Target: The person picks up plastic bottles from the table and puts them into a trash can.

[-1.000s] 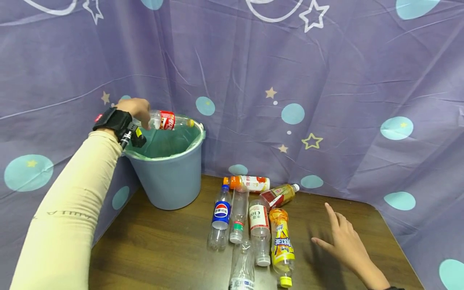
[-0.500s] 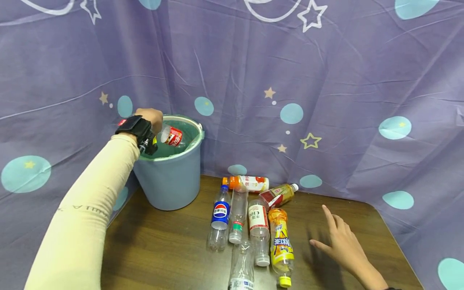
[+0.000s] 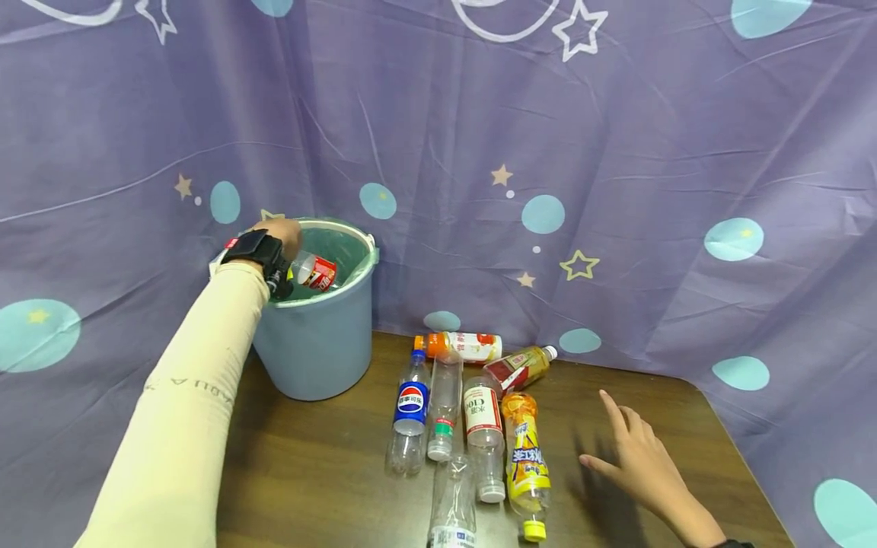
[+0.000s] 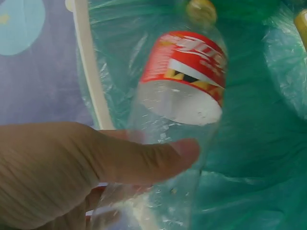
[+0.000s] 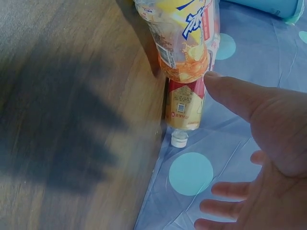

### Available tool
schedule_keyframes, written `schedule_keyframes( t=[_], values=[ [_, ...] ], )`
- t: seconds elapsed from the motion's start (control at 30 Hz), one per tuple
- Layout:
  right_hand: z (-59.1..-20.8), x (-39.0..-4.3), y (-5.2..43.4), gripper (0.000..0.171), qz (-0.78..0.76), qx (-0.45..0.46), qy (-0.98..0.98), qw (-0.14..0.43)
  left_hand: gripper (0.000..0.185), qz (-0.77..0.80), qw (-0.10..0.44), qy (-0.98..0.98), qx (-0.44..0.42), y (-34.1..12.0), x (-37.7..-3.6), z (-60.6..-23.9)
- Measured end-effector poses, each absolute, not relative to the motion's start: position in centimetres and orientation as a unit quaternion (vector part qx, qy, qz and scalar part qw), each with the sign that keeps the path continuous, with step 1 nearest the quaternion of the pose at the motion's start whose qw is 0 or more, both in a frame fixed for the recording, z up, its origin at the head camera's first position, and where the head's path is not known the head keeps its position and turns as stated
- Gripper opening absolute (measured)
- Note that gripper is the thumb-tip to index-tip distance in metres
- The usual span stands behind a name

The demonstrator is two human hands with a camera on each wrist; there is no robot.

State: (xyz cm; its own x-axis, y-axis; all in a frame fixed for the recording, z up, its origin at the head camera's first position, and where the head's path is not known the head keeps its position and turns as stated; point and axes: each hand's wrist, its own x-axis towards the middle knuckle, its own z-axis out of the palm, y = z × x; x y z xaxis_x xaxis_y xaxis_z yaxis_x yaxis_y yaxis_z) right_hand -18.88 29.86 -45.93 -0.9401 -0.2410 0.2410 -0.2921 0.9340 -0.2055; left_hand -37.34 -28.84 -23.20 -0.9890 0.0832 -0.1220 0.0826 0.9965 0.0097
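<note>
Right now, the left arm, in a cream sleeve (image 3: 181, 411), is slanting up from the lower left with the wrist bending over the near left side of a blue bucket (image 3: 315, 342). The left hand (image 3: 282, 234) is gripping a clear red-labelled bottle (image 3: 318, 274) by its lower body, the thumb lying across the near side and the fingers curling behind it. The bottle is tilting inside the bucket's mouth, its yellow cap (image 4: 201, 12) pointing away from the palm, against a green liner (image 3: 352, 247). A black band (image 3: 256, 247) is circling that wrist.

The right hand (image 3: 644, 464) is hovering over the right part of the wooden surface (image 3: 308, 472), its fingers extending forward and the thumb standing well apart, pointing left. It is casting a shadow (image 5: 62, 124) on the wood. Nearest to it, a yellow-labelled bottle (image 3: 527, 460) is lying on its side, next to a white-labelled bottle (image 3: 483, 426). A blue-capped bottle (image 3: 409, 415) and a green-labelled bottle (image 3: 445, 407) are lying farther left, while an orange-capped bottle (image 3: 466, 346) and a red-and-gold bottle (image 3: 519, 369) are resting by the purple curtain (image 3: 438, 114).
</note>
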Motion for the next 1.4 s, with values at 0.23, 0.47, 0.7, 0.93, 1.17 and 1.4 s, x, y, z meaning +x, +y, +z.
schedule_keyframes(
  t=[0.23, 0.47, 0.7, 0.93, 1.17, 1.4],
  values=[
    [-46.1, -19.0, 30.2, 0.105, 0.115, 0.141, -0.978, 0.105, 0.032, 0.061, 0.032, 0.995, 0.065, -29.1, -36.5, -23.8],
    [-46.0, -19.3, 30.3, 0.099, 0.122, 0.142, -0.978, 0.096, 0.013, 0.048, 0.036, 0.997, 0.055, -28.5, -37.6, -23.0],
    [-45.1, -20.5, 29.9, 0.093, 0.125, 0.149, -0.977, 0.086, 0.040, 0.046, 0.021, 0.992, 0.113, -27.5, -37.4, -21.7],
    [-43.7, -21.3, 30.0, 0.090, 0.122, 0.157, -0.976, 0.087, 0.042, 0.044, -0.040, 0.986, 0.159, -24.2, -36.1, -21.0],
    [-42.0, -22.0, 29.9, 0.085, 0.105, 0.167, -0.976, 0.092, 0.042, 0.033, -0.096, 0.967, 0.232, -20.0, -34.1, -21.7],
    [-40.1, -23.0, 29.4, 0.077, 0.106, 0.180, -0.970, 0.124, 0.039, 0.036, -0.139, 0.945, 0.294, -16.7, -31.5, -23.9]
  ],
)
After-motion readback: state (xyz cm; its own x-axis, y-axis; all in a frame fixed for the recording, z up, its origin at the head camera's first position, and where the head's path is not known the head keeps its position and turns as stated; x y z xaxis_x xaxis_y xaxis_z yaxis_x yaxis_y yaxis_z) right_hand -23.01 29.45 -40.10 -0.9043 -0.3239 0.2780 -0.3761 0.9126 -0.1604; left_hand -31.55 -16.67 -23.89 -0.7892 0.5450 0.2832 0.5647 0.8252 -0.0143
